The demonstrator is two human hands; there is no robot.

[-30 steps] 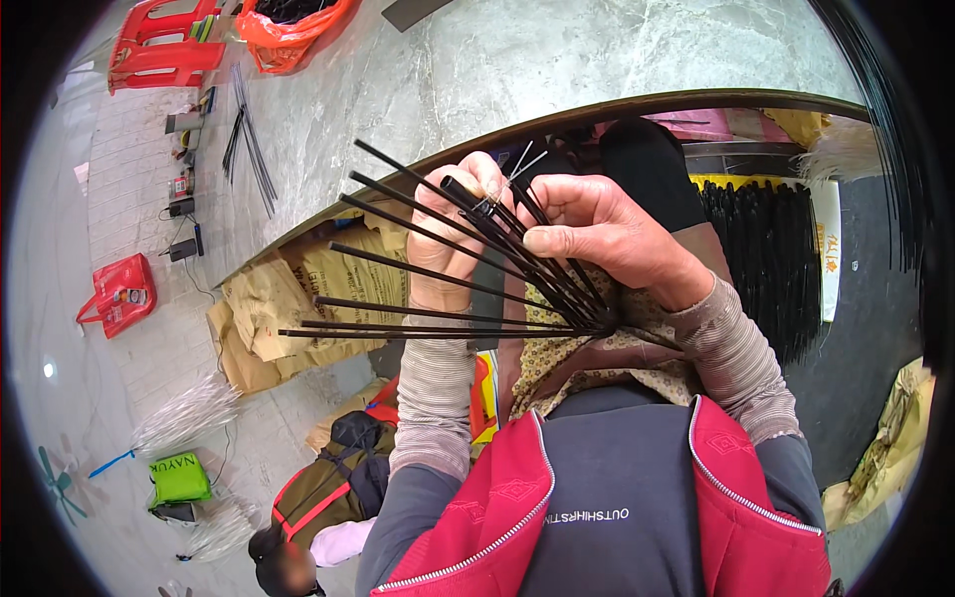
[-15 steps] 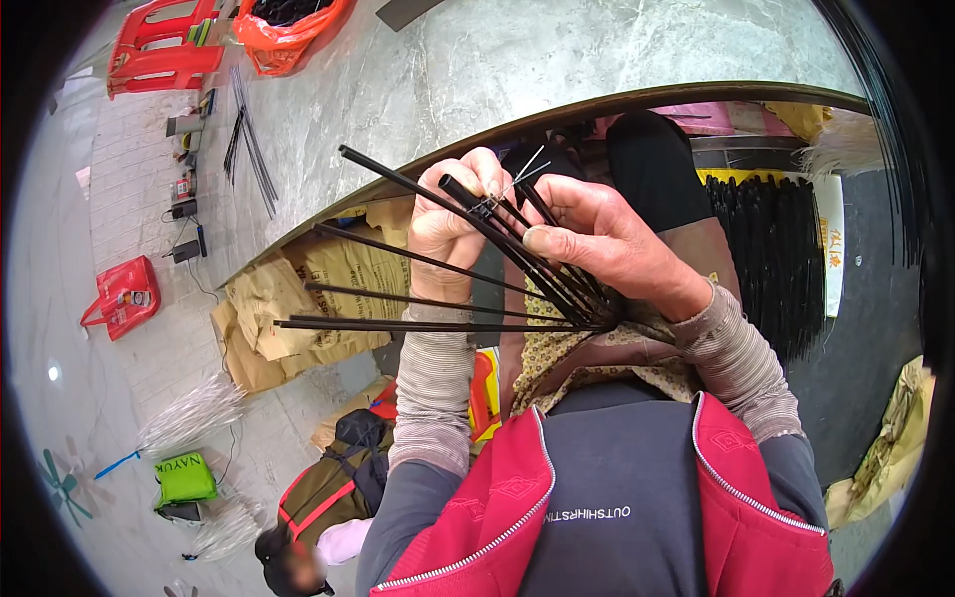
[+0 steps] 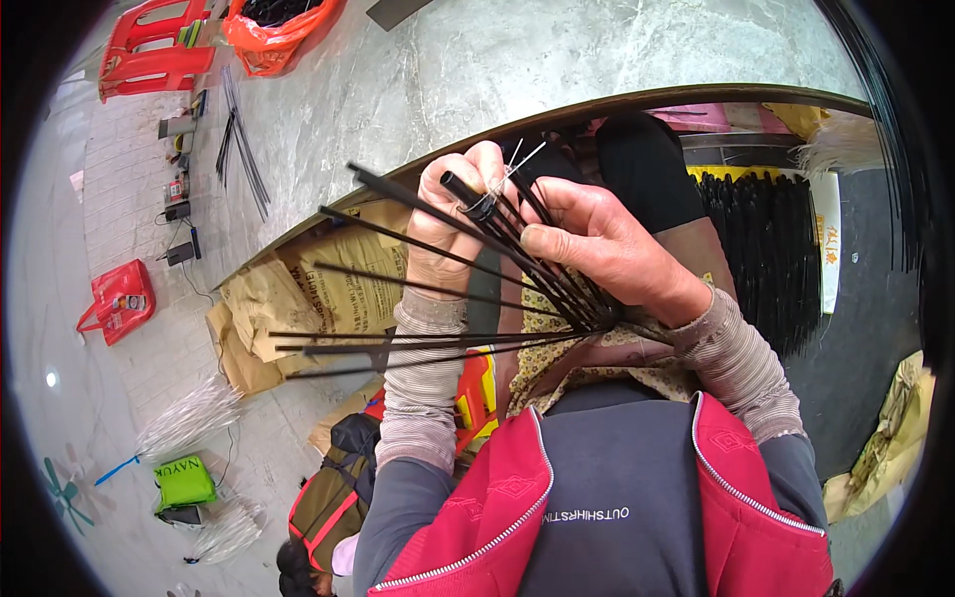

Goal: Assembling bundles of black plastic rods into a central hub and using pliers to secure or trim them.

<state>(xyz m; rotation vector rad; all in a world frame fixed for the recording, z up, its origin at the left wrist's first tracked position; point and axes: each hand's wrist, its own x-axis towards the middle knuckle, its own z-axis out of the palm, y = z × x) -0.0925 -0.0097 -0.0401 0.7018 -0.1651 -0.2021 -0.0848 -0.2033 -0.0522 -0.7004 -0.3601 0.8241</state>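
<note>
Between my hands is what looks like an umbrella frame [image 3: 567,291], with thin black ribs spreading left from a joint near my lap. A short black tube [image 3: 458,187] tops the bunch, and thin silvery wire [image 3: 519,163] is wound beside it, its loose ends sticking up. My left hand [image 3: 448,224] is closed at the tube and wire, fingertips partly behind them. My right hand [image 3: 612,244] pinches ribs at the right side of the bunch, thumb in front. Several free ribs pass across my left forearm.
A grey stone-patterned table [image 3: 597,55] curves ahead. Black rods [image 3: 761,259] lie bundled at my right. Brown paper sacks [image 3: 338,284] are at left, with white strand bundles [image 3: 189,418] and a red bag [image 3: 124,298] farther off. Another person [image 3: 323,507] with a backpack is at lower left.
The free ribs have swung and spread farther apart at left, while the tube end tips slightly left. Both hands keep their hold. The person at lower left has moved lower in view.
</note>
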